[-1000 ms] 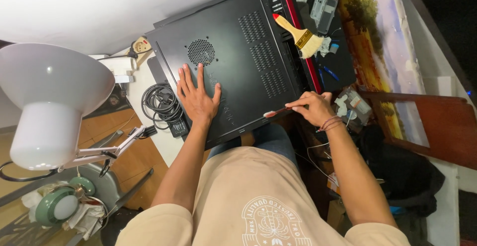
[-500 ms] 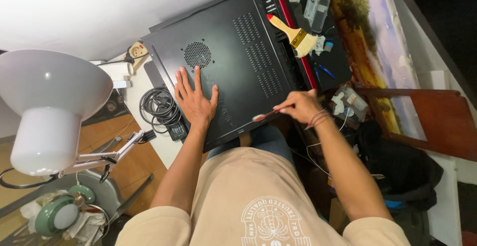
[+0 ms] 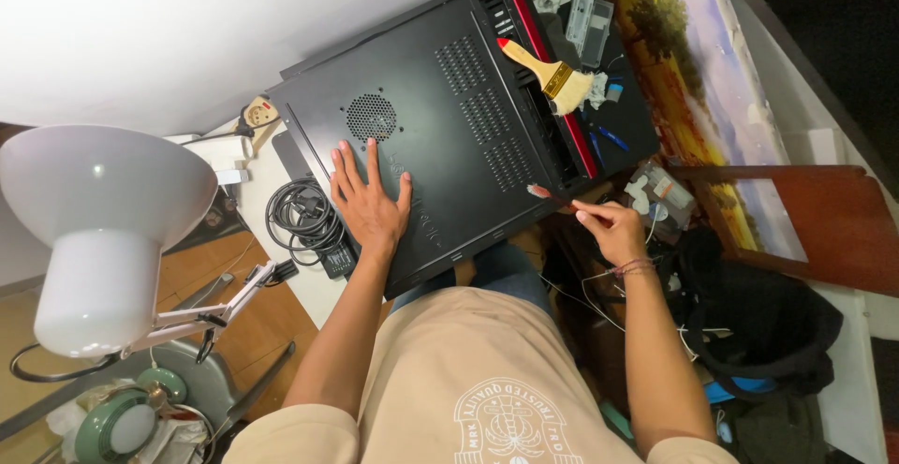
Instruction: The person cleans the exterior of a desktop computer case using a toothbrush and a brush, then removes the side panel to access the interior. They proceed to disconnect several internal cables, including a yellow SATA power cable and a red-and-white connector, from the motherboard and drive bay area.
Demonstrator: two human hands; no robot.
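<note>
A black computer case (image 3: pixel 468 136) lies on its side on the desk, with a round fan grille and vent slots facing up. My left hand (image 3: pixel 367 200) rests flat on its panel, fingers spread, just below the grille. My right hand (image 3: pixel 613 230) is off the case's near right corner and pinches a small thin brush (image 3: pixel 551 196) with a reddish tip, whose bristles touch that corner. A wider paint brush (image 3: pixel 548 68) with a red and wooden handle lies across the case's red-trimmed edge.
A large white desk lamp (image 3: pixel 94 230) stands at the left. A coiled black cable (image 3: pixel 300 216) lies left of the case. A landscape painting (image 3: pixel 712 80) leans at the right, with a dark bag (image 3: pixel 758 324) and a wooden board (image 3: pixel 824 220) below it.
My right hand has pulled the small brush to the right, from the case's front edge out to its near right corner. My left hand stays flat on the panel.
</note>
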